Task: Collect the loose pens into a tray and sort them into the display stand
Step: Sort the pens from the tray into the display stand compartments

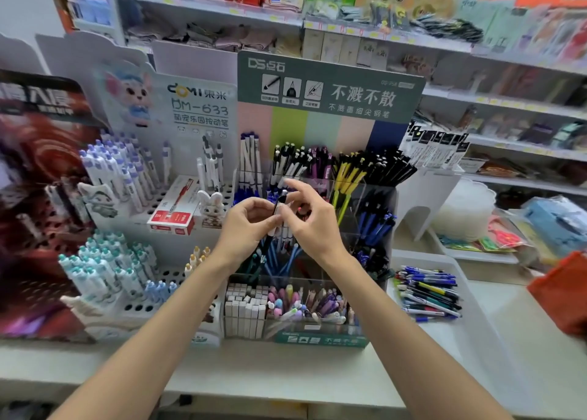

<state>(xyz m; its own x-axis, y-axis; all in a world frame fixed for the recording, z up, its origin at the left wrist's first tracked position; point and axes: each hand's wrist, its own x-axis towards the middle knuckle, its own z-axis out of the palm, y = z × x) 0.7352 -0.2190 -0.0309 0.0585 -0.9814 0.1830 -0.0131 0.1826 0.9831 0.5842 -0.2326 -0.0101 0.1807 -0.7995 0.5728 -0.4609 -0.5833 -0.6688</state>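
Note:
A black pen (275, 219) stands nearly upright in front of the clear display stand (365, 191). My left hand (246, 224) grips its middle. My right hand (309, 213) pinches it near the top with thumb and forefinger, the other fingers spread. The stand's compartments hold white, purple, yellow, black and blue pens. A white tray (422, 257) to the right holds several loose pens (428, 292) lying flat.
A white peg-hole pen display (133, 216) with a red box (173, 210) stands to the left. Erasers and pastel pens fill the stand's front row (286, 305). A red object (562, 292) sits at far right. Shop shelves run behind.

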